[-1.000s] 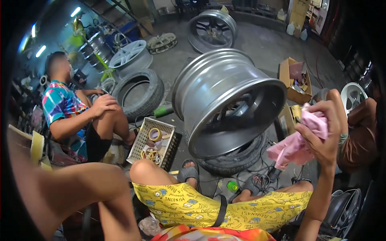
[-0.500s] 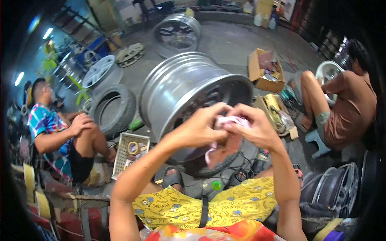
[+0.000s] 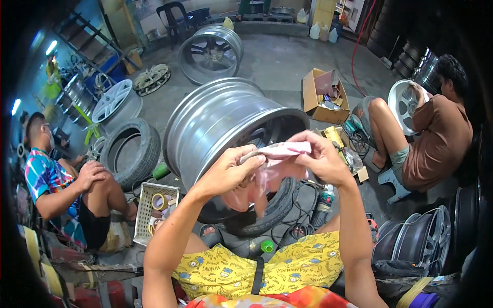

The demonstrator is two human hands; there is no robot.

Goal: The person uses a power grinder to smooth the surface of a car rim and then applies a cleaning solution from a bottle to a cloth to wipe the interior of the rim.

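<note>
In front of me my left hand [image 3: 228, 172] and my right hand [image 3: 324, 159] stretch a limp pink sheet [image 3: 281, 150] between them. Its top edge is pinched in the fingers of both. Lower down, ragged pink and reddish-brown parts hang loose and partly blurred; whether it is cloth or worn sandpaper I cannot tell. Just beyond my hands a big silver wheel rim [image 3: 215, 123] lies tilted, its open face toward me and partly hidden by my hands. Under its near side shows a black tyre [image 3: 272, 220].
A corded power tool [image 3: 323, 203] lies to the right of the tyre. At left stands a pale basket [image 3: 146, 233] holding tape rolls; a cardboard box [image 3: 308, 92] sits far right. One seated person [image 3: 56, 190] is at left, another [image 3: 441, 133] at right beside a white wheel [image 3: 403, 108].
My hands have drawn apart, and the sheet, bunched before, is now spread between them. The view has shifted, so the scene sits further left. The person at right has a hand on the white wheel.
</note>
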